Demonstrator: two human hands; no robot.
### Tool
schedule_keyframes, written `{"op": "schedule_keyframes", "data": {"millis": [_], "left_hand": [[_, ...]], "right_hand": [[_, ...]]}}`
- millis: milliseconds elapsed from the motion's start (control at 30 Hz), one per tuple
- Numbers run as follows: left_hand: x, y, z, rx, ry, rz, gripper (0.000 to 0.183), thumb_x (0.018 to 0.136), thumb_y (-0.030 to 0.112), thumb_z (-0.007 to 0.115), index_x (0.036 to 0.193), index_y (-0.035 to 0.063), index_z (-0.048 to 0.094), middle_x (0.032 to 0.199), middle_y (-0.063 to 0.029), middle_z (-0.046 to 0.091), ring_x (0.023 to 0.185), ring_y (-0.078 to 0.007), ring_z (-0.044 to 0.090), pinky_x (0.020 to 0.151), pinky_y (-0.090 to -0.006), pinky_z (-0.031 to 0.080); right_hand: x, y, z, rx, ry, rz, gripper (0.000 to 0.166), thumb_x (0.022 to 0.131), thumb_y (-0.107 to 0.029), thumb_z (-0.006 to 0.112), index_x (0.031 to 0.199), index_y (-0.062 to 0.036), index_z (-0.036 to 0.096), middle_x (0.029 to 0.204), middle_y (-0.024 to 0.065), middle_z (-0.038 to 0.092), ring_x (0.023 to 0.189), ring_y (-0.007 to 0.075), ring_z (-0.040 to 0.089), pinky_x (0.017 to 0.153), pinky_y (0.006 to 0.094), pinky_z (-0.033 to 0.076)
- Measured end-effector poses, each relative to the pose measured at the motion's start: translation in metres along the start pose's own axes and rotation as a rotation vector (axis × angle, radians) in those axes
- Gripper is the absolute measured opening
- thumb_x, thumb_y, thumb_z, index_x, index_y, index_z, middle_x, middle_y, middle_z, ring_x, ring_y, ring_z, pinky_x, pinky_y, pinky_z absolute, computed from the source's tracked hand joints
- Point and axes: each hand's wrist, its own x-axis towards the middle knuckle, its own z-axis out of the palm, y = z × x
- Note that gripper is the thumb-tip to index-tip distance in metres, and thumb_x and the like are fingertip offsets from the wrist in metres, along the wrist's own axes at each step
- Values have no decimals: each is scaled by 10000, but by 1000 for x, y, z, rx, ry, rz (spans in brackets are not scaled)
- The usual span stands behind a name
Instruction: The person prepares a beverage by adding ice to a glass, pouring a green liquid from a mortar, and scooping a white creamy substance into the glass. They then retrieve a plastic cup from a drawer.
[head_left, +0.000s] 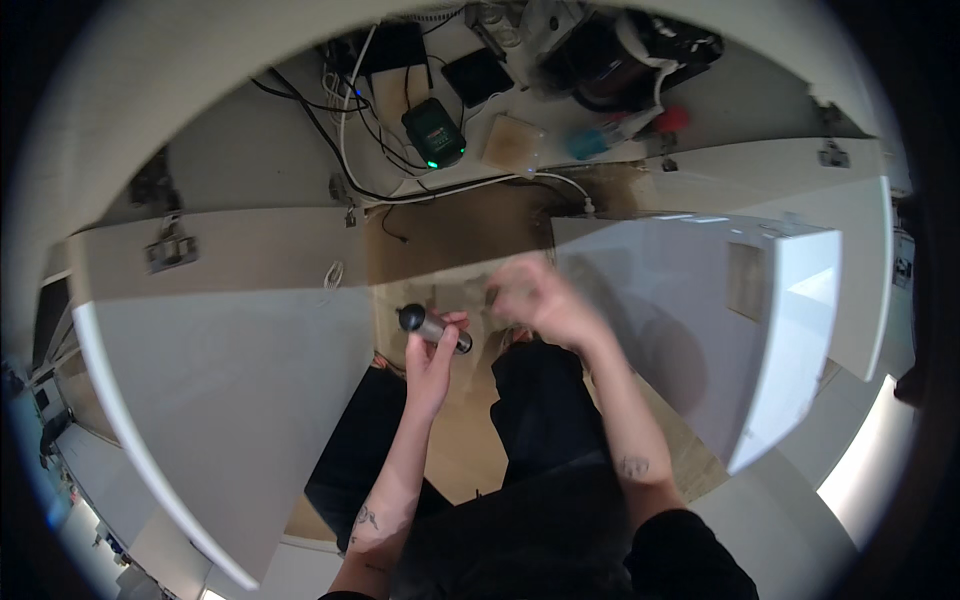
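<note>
My left hand (433, 360) is closed around a small silver metal cylinder (432, 325) with a rounded black cap at one end and a dark rim at the other. It is held tilted over the beige floor (461, 465), between my dark-trousered legs. To the right, my right hand (536, 296) is raised with its fingers curled. Motion blur hides whether anything is between them. The two hands are apart, and the right one is near the white cabinet side (637, 300).
White cabinet doors (210, 375) with metal hinges (171, 251) stand swung out on both sides. On the shelf ahead lie tangled cables (352, 135), a dark green device (435, 133) with green lights, a beige square box (513, 145) and a dark kettle-like vessel (600, 71).
</note>
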Motion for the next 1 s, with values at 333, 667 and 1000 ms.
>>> {"op": "schedule_keyframes", "data": {"millis": [333, 667, 1000], "left_hand": [[154, -160, -76, 151, 46, -3, 224, 840, 130, 629, 1019, 28, 539, 968, -43, 617, 882, -93, 553, 798, -247, 427], [199, -200, -81, 230, 90, 51, 182, 839, 115, 619, 1004, 55, 574, 934, -27, 615, 838, -103, 548, 751, -264, 439], [201, -199, -75, 201, 62, 53, 190, 840, 91, 605, 1023, 47, 585, 898, -34, 599, 812, -107, 559, 730, -266, 453]], "right_hand": [[185, 239, -83, 417, 809, 309, 337, 835, -326, 570, 1081, -98, 544, 877, 35, 586, 685, 139, 581, 582, 294, 465], [239, 270, -61, 651, 894, 24, 301, 832, -178, 588, 1054, -85, 407, 880, 113, 565, 551, 210, 610, 433, 332, 469], [236, 221, -75, -317, 1053, -125, 259, 767, -249, 644, 854, -7, 609, 785, 156, 631, 743, 290, 620, 703, 370, 478]]}}
